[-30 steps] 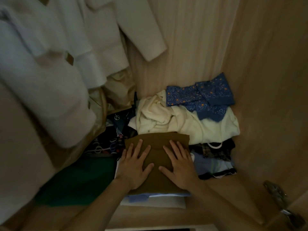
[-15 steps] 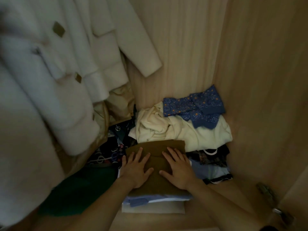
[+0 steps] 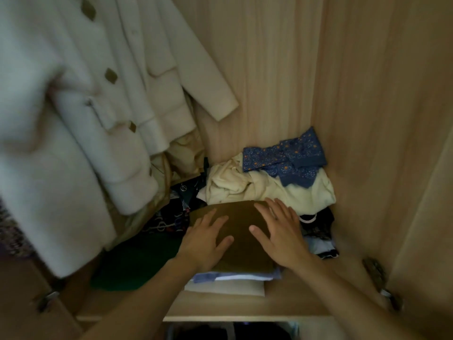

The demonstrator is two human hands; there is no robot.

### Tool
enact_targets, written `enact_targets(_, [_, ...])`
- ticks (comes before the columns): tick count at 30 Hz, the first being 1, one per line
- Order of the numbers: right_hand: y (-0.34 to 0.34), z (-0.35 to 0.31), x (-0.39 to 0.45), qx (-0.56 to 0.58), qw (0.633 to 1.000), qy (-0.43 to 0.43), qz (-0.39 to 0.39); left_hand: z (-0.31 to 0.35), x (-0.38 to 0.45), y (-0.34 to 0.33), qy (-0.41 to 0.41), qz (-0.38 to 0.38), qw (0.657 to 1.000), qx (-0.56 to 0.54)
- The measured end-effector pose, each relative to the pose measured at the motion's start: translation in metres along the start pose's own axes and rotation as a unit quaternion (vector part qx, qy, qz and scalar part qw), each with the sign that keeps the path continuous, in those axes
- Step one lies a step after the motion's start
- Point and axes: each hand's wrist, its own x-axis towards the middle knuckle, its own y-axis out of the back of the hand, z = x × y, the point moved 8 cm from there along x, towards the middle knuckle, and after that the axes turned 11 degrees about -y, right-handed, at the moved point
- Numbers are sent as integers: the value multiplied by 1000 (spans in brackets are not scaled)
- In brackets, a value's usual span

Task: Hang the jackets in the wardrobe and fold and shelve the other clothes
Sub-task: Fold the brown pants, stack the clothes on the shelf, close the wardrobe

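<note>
Here, both bare hands lie flat on a folded olive-brown garment (image 3: 241,231) that tops a small stack on the pale wooden wardrobe shelf (image 3: 245,307). The left hand (image 3: 204,238) rests on the garment's left half with its fingers straight and spread, thumb angled out to the right; the right hand (image 3: 279,231) is laid over the right half, fingers likewise straight and fanned toward the back of the shelf. Neither hand curls round or pinches the cloth, so nothing is gripped, only touched from above. Beneath the brown garment sit a folded light-blue piece (image 3: 235,276) and, under that, a folded white piece (image 3: 224,288), their front edges showing toward the shelf lip. Just behind the stack lies a rumpled cream garment (image 3: 257,187), with a blue floral-print cloth (image 3: 284,158) on top of it against the back corner. To the right of the stack is a dark patterned pile (image 3: 318,229), partly hidden by the right hand. To the left lie a dark green garment (image 3: 132,263) and a dark printed fabric with chain motifs (image 3: 166,219). A white fleecy coat with tan buttons (image 3: 73,123) hangs at the left, beside a cream jacket (image 3: 176,77) whose sleeve falls toward the back panel.
</note>
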Motion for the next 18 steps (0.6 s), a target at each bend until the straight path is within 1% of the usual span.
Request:
enact_targets(3, [27,-2,-12,9,999,6,41,16,-17,17,-16,30,999,11])
enact_targets(6, [61,-13,-32,10,997,16,79,32,-29,47,-43,78,996,21])
enact_targets(10, [99,-31,-58,-13,996,11,85,52,-47,87,-74,151,986,-17])
enact_targets(15, [146,-61,-84,-7,997,-22,76,72,-83,121,-131,173,975,-44])
enact_targets(18, [173,-84,-118,-25,995,-32,94,80,-108,140,-166,193,961,-109])
